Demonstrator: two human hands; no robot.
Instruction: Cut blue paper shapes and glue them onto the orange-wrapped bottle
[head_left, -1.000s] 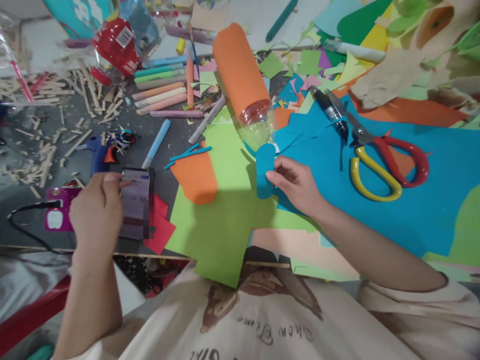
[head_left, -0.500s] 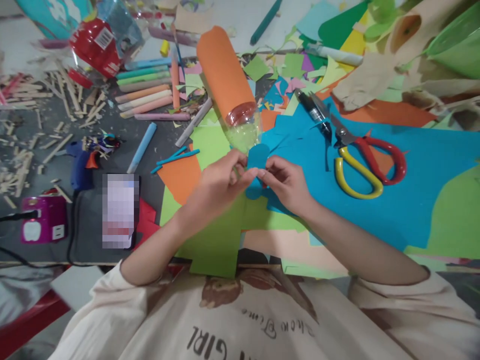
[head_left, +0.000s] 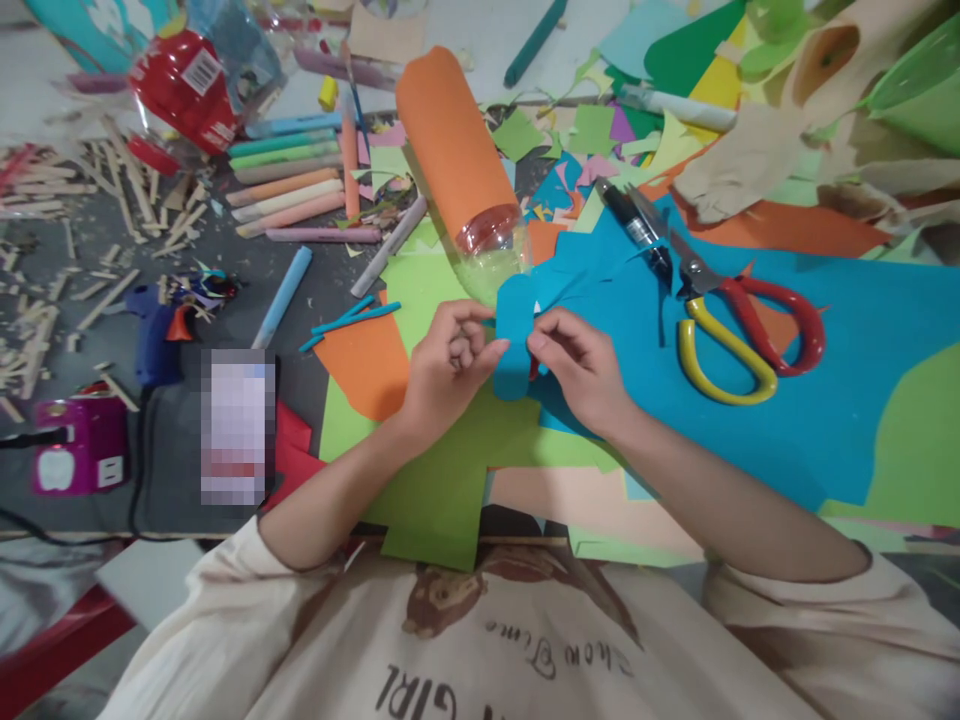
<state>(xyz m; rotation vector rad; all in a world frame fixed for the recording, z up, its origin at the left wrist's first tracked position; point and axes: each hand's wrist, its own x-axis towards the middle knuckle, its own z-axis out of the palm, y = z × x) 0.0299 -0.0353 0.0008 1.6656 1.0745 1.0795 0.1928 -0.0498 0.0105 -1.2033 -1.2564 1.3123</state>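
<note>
Between my two hands is a small blue paper cut-out (head_left: 514, 330) with rounded lobes. My left hand (head_left: 448, 368) pinches its left edge with curled fingers. My right hand (head_left: 581, 368) pinches its right edge. Both hands hover over a green paper sheet (head_left: 442, 470) and a large blue sheet (head_left: 810, 400). Just beyond them lies a plastic bottle wrapped in orange paper (head_left: 456, 150), its clear end toward my hands.
Red-and-yellow scissors (head_left: 739, 320) and a black marker (head_left: 636, 232) lie on the blue sheet. Pastel chalk sticks (head_left: 292, 190), a blue glue gun (head_left: 154, 325), a phone (head_left: 236, 425), a purple gadget (head_left: 79, 455), wooden stick bits (head_left: 97, 230) and paper scraps crowd the table.
My left hand let go of the phone at the left and came over to the blue cut-out, which it now pinches together with my right hand.
</note>
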